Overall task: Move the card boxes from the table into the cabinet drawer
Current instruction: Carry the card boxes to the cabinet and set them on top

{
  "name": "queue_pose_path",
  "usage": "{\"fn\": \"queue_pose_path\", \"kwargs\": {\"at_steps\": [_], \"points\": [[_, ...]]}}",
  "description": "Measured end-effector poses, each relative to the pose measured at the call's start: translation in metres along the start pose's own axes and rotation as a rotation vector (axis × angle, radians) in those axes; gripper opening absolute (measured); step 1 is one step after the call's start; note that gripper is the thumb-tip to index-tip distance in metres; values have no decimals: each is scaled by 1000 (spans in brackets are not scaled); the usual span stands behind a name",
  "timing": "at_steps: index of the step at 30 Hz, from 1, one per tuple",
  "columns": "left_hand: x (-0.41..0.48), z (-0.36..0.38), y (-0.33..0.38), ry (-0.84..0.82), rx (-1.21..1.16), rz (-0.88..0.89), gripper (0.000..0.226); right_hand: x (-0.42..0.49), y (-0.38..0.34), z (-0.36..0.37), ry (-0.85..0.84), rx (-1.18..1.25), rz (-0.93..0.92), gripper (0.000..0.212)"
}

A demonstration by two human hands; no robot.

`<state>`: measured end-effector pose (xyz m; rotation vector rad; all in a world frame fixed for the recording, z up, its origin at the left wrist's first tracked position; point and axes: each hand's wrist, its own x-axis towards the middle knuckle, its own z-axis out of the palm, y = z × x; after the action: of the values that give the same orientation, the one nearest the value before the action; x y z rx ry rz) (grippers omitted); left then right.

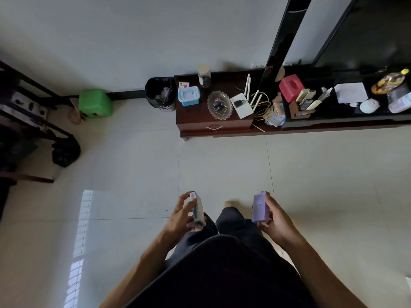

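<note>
Bare forearms, dark top [222, 274], dark trousers [231, 223], no sleeves visible

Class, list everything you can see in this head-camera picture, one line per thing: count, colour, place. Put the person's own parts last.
white and blue card box: 1, in left hand
purple card box: 1, in right hand
cabinet: 1, dark red-brown, against far wall
drawer: 1, shut, white handle, cabinet front
glass dish: 1, clear, on cabinet top
router: 1, white, right of the dish
small lidded box: 1, blue and clear, cabinet's left end
jar: 1, clear, behind the dish
tissue box: 1, red, on low shelf
bin: 1, black liner, left of cabinet
stool: 1, green, by wall
left hand: 1, grips a box
right hand: 1, grips a box
</note>
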<state>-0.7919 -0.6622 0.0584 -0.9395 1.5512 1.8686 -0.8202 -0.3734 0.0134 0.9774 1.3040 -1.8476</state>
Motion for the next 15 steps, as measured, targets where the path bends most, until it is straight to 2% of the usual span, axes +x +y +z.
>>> {"fn": "queue_pose_path", "kwargs": {"at_steps": [7, 15], "points": [[35, -8, 50, 66, -101, -11, 32, 57, -76, 40, -30, 21, 34, 53], [104, -64, 96, 123, -113, -74, 19, 118, -131, 98, 88, 48, 74, 51]]}}
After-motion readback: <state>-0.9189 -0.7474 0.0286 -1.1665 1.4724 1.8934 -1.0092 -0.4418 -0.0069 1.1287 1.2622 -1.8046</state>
